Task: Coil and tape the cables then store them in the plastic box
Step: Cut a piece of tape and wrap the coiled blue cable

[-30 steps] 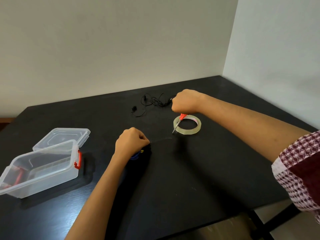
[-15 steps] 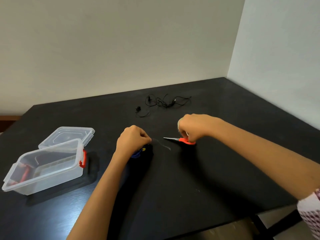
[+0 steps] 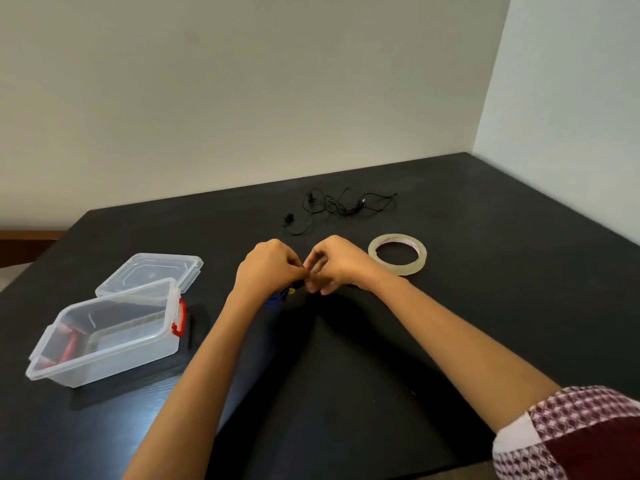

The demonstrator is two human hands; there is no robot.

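Black tabletop (image 3: 485, 306). Left hand (image 3: 266, 268) and right hand (image 3: 341, 263): fingertips meeting at centre, pinched on a small dark blue coiled cable (image 3: 277, 296) with a yellow spot, mostly hidden beneath the left hand. Clear plastic box (image 3: 107, 336) with red latch, open, left; its lid (image 3: 149, 271) just behind. Clear tape roll (image 3: 397, 253) right. Loose thin black cable (image 3: 341, 206) beyond.
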